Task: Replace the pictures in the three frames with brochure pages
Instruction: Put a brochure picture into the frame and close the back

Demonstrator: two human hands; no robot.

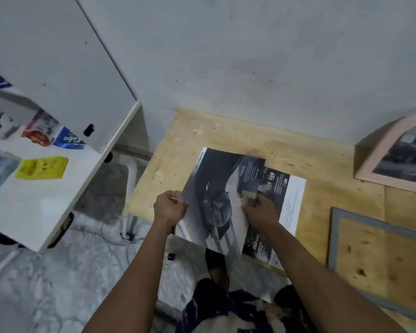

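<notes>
1. Head view: my left hand (169, 207) pinches the left edge of a glossy dark car brochure page (216, 198); my right hand (259, 210) grips its right side, fingers curled.
2. That page is lifted over the rest of the open brochure (288, 200), which lies flat on the pale plywood table (250, 138).
3. Pink arched picture frame (399, 155) leans at the wall, apparently already holding a dark car page. Grey rectangular frame (346, 236) lies flat and empty. Third frame not visible.
4. Judgement: roughly one frame done, two left.
</notes>
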